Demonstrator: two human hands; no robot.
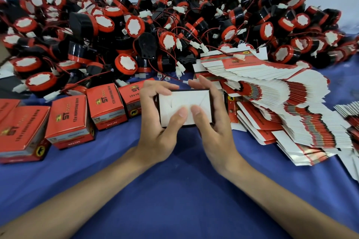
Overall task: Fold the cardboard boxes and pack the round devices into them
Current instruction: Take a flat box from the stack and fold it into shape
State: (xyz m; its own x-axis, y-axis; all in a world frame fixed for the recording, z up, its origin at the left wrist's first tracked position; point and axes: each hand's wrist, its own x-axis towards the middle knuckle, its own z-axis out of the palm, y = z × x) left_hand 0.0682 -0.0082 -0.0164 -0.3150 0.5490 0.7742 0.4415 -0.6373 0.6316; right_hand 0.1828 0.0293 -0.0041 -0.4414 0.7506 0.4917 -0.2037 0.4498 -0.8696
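Note:
I hold a small cardboard box between both hands above the blue cloth, its white folded flaps facing me. My left hand grips its left side, thumb pressing on the flaps. My right hand grips the right side, its thumb also on the flaps. A big heap of round black-and-red devices with red wires and white plugs fills the back of the table. A fanned stack of flat unfolded boxes lies to the right.
Several closed red boxes stand in a row at the left, near the heap. Blue cloth covers the table in front of me. More flat boxes lie at the far right edge.

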